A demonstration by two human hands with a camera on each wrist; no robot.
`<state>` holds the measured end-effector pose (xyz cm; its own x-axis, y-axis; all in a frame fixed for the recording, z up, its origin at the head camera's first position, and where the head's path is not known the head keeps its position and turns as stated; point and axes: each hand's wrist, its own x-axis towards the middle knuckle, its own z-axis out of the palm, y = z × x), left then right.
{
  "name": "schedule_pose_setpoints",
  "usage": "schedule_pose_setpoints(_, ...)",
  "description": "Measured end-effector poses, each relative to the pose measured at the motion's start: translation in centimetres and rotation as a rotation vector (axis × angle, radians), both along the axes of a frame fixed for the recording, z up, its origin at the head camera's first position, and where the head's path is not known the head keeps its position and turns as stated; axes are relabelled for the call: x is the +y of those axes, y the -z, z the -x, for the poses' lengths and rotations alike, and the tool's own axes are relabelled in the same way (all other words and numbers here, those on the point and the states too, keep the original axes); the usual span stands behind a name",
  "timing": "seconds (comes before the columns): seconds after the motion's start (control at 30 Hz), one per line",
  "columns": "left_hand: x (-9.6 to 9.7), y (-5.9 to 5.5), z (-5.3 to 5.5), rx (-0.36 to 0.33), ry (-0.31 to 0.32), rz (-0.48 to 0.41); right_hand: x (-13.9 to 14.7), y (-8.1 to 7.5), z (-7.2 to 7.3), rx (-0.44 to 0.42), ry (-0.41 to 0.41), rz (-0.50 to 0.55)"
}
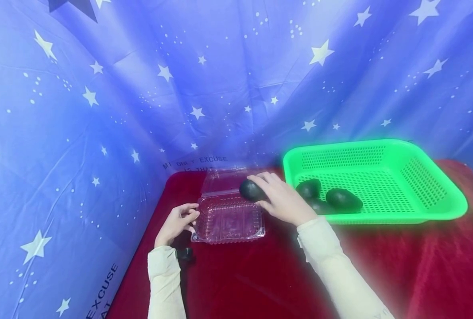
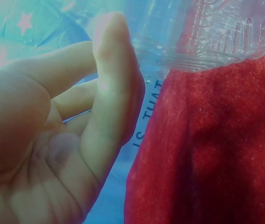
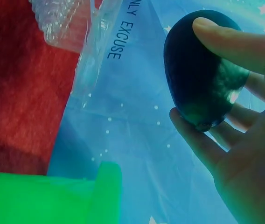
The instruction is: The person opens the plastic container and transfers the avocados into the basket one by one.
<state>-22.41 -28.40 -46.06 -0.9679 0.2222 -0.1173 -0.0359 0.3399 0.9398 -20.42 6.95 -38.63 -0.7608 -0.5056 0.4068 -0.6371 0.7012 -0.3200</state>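
Observation:
My right hand [image 1: 278,197] grips a dark, egg-shaped avocado [image 1: 251,190] above the right side of an open clear plastic clamshell container [image 1: 230,221]. In the right wrist view the thumb lies across the upper part of the avocado [image 3: 198,70], with the other fingers behind and below it. The container's lid [image 1: 222,181] leans back toward the curtain. At the container's left edge, my left hand [image 1: 177,223] holds the rim with thumb and fingers; in the left wrist view its curved fingers [image 2: 116,70] partly hide the contact.
A bright green perforated basket [image 1: 412,219] stands to the right, with several avocados [image 1: 344,200] at its left end. Red cloth [image 1: 240,283] covers the table. A blue star-patterned curtain [image 1: 228,79] hangs behind and to the left.

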Motion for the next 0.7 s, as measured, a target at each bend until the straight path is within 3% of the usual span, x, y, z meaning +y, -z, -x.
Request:
schedule_pose_setpoints(0.5, -0.1, 0.0, 0.1, 0.002, 0.002, 0.005, 3.3, 0.3, -0.1, -0.037, 0.073, 0.08)
schedule_pose_setpoints(0.7, 0.0, 0.0, -0.1, -0.006, -0.002, 0.0, 4.6, 0.4, -0.5, -0.097, 0.122, 0.12)
